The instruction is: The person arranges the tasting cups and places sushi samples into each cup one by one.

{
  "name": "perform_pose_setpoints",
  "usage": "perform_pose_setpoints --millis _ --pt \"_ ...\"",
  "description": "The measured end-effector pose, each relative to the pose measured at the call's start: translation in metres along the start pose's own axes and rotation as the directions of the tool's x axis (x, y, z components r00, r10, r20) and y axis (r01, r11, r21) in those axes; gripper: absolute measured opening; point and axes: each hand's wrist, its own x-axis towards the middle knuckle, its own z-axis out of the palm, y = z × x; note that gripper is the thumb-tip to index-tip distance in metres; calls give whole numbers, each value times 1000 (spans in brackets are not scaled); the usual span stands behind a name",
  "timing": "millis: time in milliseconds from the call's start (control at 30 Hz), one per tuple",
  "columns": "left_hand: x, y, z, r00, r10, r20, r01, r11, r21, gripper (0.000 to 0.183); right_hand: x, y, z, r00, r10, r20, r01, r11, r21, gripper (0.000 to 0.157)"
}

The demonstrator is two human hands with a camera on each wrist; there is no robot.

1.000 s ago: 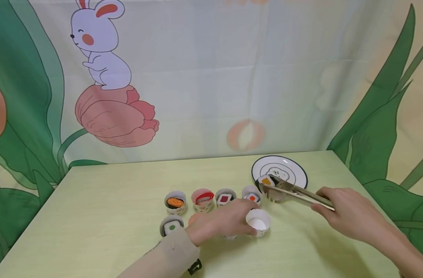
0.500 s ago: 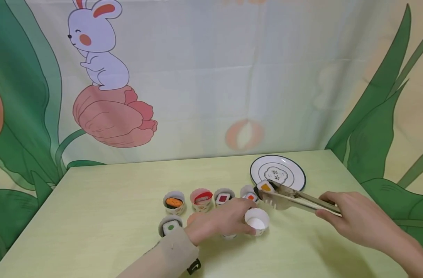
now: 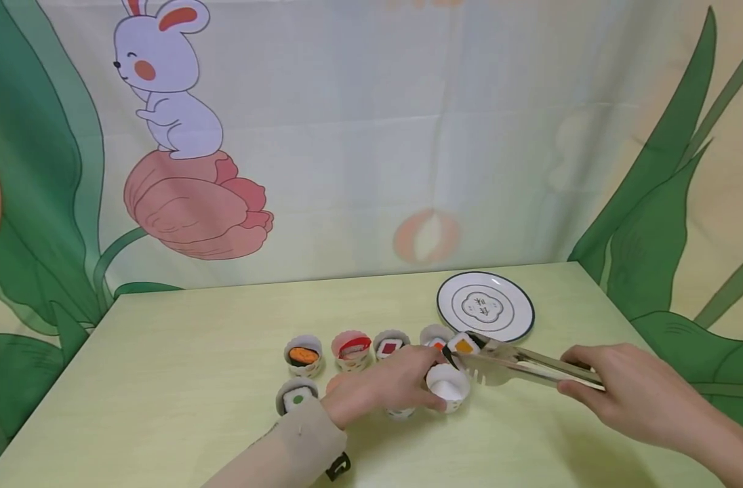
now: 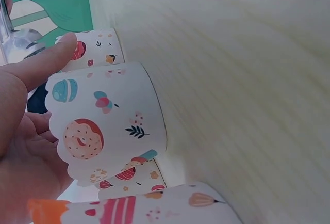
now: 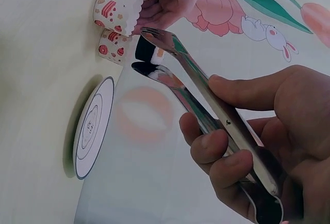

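Observation:
My right hand [image 3: 636, 393] grips metal tongs [image 3: 536, 359], whose tips hold a toy sushi roll [image 3: 464, 344] with a yellow-orange centre and black wrap. The roll hangs just above and behind a white paper cup [image 3: 448, 394] with nothing visible inside. My left hand [image 3: 396, 383] steadies that cup between thumb and fingers at its rim. In the left wrist view, the thumb [image 4: 49, 61] lies at the far cup's rim [image 4: 98, 48], beyond a nearer donut-printed cup [image 4: 113, 115]. In the right wrist view, the tongs [image 5: 211, 110] pinch the roll [image 5: 147, 51] near the cup [image 5: 118, 10].
Several paper cups with toy sushi stand in two rows, among them an orange-topped piece [image 3: 303, 356], a red-topped one [image 3: 353, 348] and a green-centred roll [image 3: 298, 398]. My left forearm overlaps part of the front row. A white plate [image 3: 451, 305] lies behind on the table [image 3: 194, 359].
The tongs have carried the sushi roll off the plate, toward me and over to the held cup. My left hand has kept its hold on the cup. The view has shifted slightly.

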Motion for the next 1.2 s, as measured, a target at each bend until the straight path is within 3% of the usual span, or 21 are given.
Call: perform_pose_setpoints --millis 1200 --pt "2 -2 -1 1000 -7 12 7 1000 6 43 -4 -13 2 994 -105 28 105 995 3 13"
